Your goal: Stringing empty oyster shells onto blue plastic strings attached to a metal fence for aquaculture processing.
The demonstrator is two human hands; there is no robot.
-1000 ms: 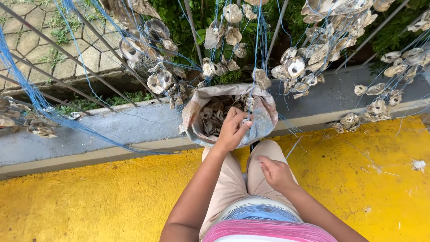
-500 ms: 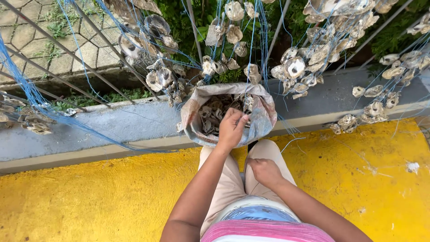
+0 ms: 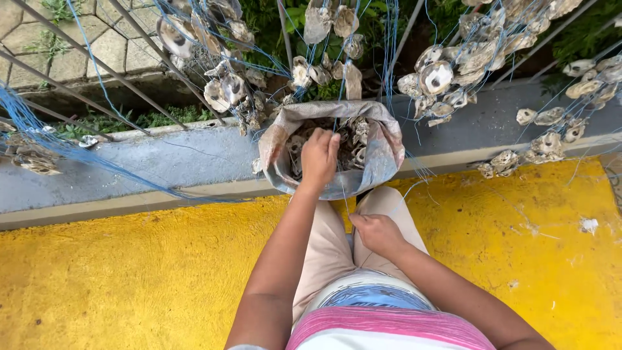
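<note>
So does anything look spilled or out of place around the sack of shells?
A few things: loose shells lie scattered on the grey ledge right of the sack, outside it, and a pale fragment sits on the yellow floor. The sack itself stands open, not tipped.

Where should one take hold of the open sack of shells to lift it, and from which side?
Grip the rolled rim of the sack on its right side, coming from above. The mouth gapes upward and the rim folds outward there, giving cloth to pinch. The left hand already fills the middle, and blue strings hang over the far edge.
</note>
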